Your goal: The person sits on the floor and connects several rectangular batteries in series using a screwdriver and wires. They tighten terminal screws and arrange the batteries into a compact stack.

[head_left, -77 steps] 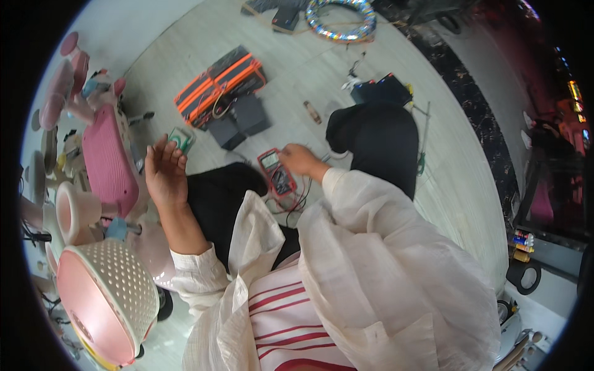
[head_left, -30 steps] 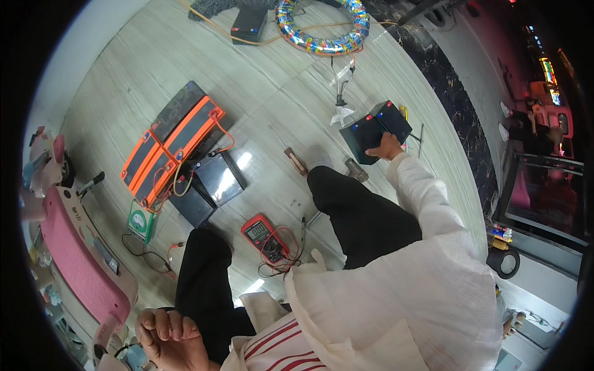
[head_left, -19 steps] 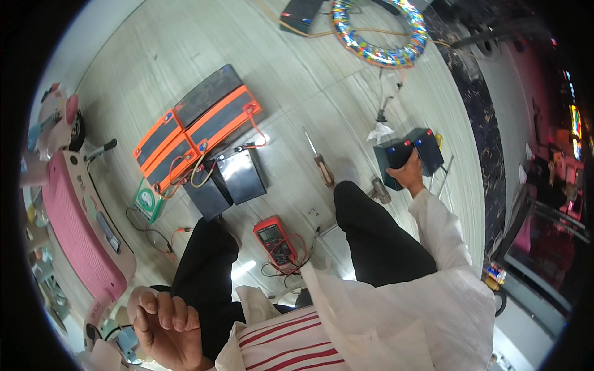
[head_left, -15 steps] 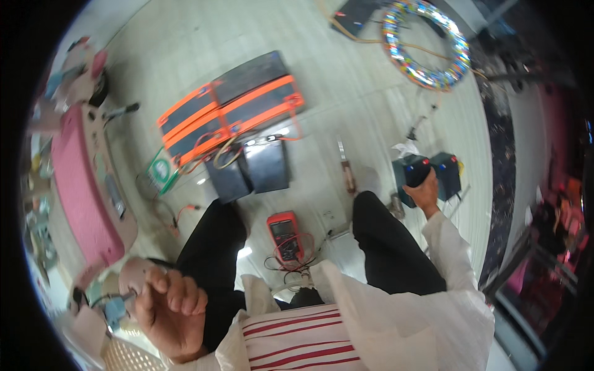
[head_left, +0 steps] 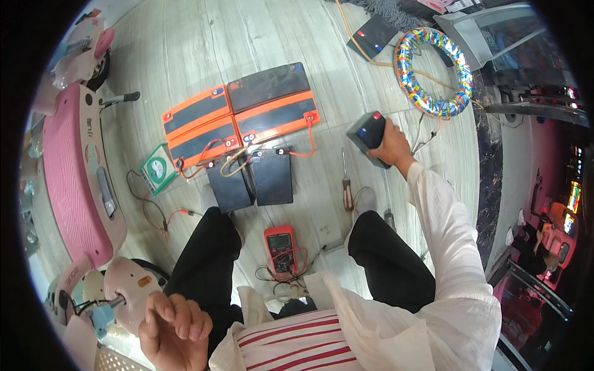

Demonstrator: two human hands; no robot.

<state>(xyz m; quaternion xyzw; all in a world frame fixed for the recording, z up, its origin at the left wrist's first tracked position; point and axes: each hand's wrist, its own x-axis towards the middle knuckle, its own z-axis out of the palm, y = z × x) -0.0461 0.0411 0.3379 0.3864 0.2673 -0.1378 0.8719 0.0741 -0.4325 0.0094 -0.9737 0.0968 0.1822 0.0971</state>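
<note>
The right hand (head_left: 391, 143) has its fingers wrapped over the top of a dark battery block (head_left: 369, 135) with red and blue terminals, out on the wooden floor (head_left: 185, 49) near a multicoloured wire coil (head_left: 459, 93). The left hand (head_left: 175, 321), fingers loosely curled and holding nothing, hovers beside a pink scooter (head_left: 74, 185). A red multimeter (head_left: 280, 247) lies between the knees, orange batteries (head_left: 241, 120) beyond, a screwdriver (head_left: 346, 185) nearby.
</note>
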